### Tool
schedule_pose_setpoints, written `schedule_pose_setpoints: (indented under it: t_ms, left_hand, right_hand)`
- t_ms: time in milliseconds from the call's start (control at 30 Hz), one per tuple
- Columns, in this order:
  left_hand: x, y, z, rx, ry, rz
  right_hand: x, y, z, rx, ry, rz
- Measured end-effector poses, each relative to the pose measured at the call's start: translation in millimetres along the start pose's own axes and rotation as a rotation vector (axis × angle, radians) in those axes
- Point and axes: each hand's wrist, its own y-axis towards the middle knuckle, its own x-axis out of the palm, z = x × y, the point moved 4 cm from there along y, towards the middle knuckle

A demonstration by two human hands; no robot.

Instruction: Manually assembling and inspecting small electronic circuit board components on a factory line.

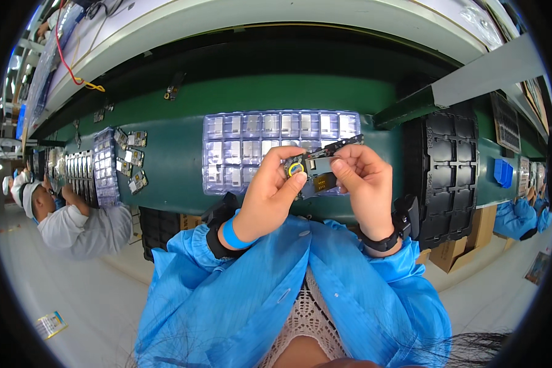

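Note:
A small dark circuit board [322,183] with a yellow ring, gold contacts and a silver metal plate is held up in front of my chest. My left hand [270,187] grips its left end, thumb beside the ring. At the other end, my right hand [368,184] pinches the edge by the silver plate between thumb and fingers. Whether that plate is fixed to the board or separate, I cannot tell. Beyond both hands lies a clear plastic compartment tray [205,153] with flat silver pieces in its cells; my hands and the board hide part of it.
On the green bench [172,178], loose circuit boards [135,158] lie to the left by another clear tray [105,165]. Stacked black trays [441,178] stand right, below a metal post [490,70]. Farther right is a blue bin [503,173]. A co-worker [73,227] sits left.

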Motion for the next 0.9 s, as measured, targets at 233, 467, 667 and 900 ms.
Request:
schedule_pose_setpoints:
  t_ms: [233,467,667,900]
  left_hand:
    - [-2,1,9,-0.052,0.493,0.096]
    - [-3,7,5,-0.074,0.06,0.06]
    - [-2,9,6,-0.037,-0.032,0.022]
    - [-2,10,7,-0.062,-0.033,0.023]
  right_hand:
    - [0,2,-3,-0.167,-0.157,0.1]
    - [-2,8,-3,0.005,0.024,0.021]
    - [-3,6,-5,-0.019,-0.058,0.033]
    - [-3,7,-1,-0.077,-0.07,0.042]
